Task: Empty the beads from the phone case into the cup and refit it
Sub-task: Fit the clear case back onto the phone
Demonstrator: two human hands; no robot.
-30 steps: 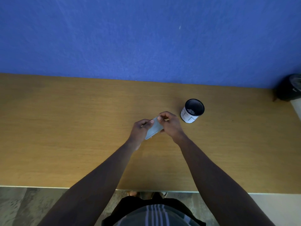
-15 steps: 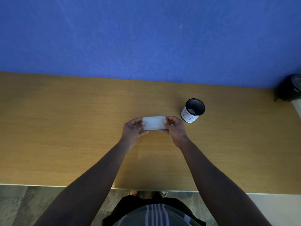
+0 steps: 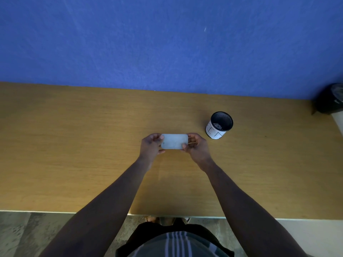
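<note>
Head view, the only one I have: I hold the case (image 3: 174,141) flat between both hands, above the middle of the table (image 3: 74,145), its long axis running left to right, parallel to the far edge. My left hand (image 3: 150,145) pinches the left short end, thumb on top and fingers curled below. My right hand (image 3: 196,146) pinches the right short end the same way, its fingertips (image 3: 184,146) pressed on the near right corner. Both grips are closed on the case, neither spread.

The face toward me is pale and plain. I cannot tell whether a phone sits inside it or whether any beads remain in it.

The cup (image 3: 219,125) stands upright on the table toward the far right, just beyond and to the right of my right hand, apart from it. Pale beads (image 3: 217,125) lie in its bottom, so I judge the emptying largely done and the refit the step in hand.

The relation that counts: the cup lies off the right end of the case, along its long axis and slightly farther from me, so my right hand is the nearer one. Should more tipping be needed, lowering the right end toward the cup would serve. For refitting, both ends are already gripped for pressing the corners.

A dark bin (image 3: 329,99) sits at the table's far right corner.
</note>
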